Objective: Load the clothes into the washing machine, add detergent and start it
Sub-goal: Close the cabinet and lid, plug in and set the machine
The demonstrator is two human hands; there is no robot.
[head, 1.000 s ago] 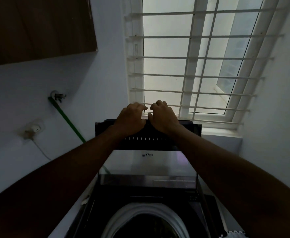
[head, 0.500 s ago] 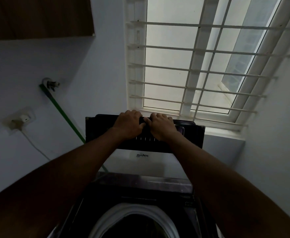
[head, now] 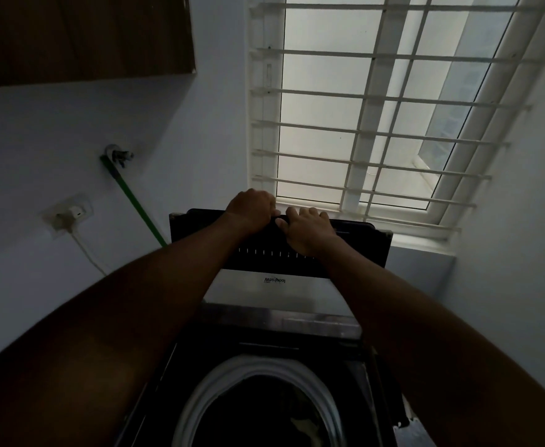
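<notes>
Black and glossy, the raised lid (head: 277,243) of the top-loading washing machine (head: 264,356) stands upright in the middle of the view, a flat rectangular panel with a row of short pale tick marks across it and a silvery, smooth band below carrying an upside-down brand word. Both hands sit side by side at the lid's top edge. The left hand (head: 251,210) has its fingers curled over that edge, gripping it; the right hand (head: 308,229) lies just beside it, nearly touching, fingers also bent over the rim with the thumb pointing toward the left hand. Both forearms reach up from the lower corners, bare.

Below the lid, the machine's dark body opens into a round drum mouth (head: 258,414) ringed by a smooth white plastic collar (head: 229,379). Inside, the tub is very dark; a faint mottled patch of fabric (head: 300,427) shows near the bottom, too dim to identify.

Behind the lid is a window (head: 377,101) with frosted, bright panes, a white frame and a grille of thin white horizontal bars crossed by uprights. The surrounding wall (head: 71,130) is plain, pale and matte. On the left of it a metal tap (head: 118,154) feeds a green hose (head: 135,204) that runs diagonally down behind the lid. Lower left is a white wall socket (head: 68,216) with a plug and a thin pale cord (head: 87,253) trailing down. A dark brown wooden cabinet (head: 81,37) fills the upper left corner.
</notes>
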